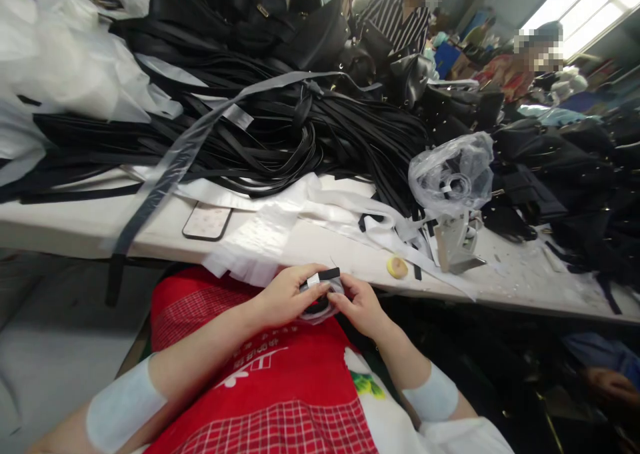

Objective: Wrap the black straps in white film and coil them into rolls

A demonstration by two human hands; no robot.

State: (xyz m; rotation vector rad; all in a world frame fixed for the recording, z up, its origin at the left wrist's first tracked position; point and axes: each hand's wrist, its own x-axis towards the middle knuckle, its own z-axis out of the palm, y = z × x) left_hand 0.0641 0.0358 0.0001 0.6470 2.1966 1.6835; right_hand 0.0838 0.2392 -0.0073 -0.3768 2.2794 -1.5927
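Head view: a small plastic-wrapped bundle (pixel 318 314), dark inside, sits between the left hand (pixel 289 295) and the right hand (pixel 361 304), above the red apron (pixel 310 364) and just at the near edge of the tabletop (pixel 320 237). Neither hand is nearer, for both touch it. It looks rounded, so no clear long axis can be told; a short black strip (pixel 329 275) along its far side runs roughly left to right, its right end slightly farther from the body, with a white band (pixel 313 280) near its left end.

Relative to the fingers, the bundle lies directly within their grasp. The left fingers curl around its left side, thumb across the top; the right fingers close narrowly on its right side, though their exact contact is partly hidden. Beyond the right hand, a yellow roll (pixel 397 267) rests on the tabletop, apart from the fingers.
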